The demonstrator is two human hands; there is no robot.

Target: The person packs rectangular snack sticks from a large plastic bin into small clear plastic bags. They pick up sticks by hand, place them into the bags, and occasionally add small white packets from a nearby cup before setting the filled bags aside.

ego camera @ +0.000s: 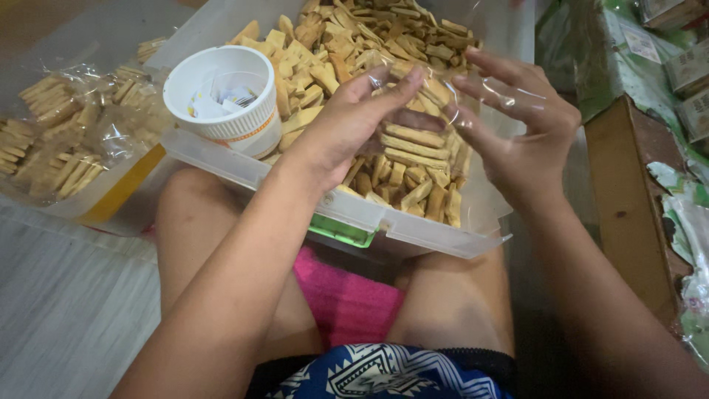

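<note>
clear plastic bag (480, 103) pinched between left hand (347, 125) and right hand (524, 125), above tub (413, 225) of biscuit sticks (399, 159)

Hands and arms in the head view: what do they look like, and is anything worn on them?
Both arms are bare to the frame edge: no sleeves, gloves, watch or bracelets. The left hand and right hand show no rings and short, unpainted nails.

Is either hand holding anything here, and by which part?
Both hands hold a small clear plastic bag over the tub of biscuit sticks: left hand and right hand pinch its upper edges, spreading the mouth.
</note>
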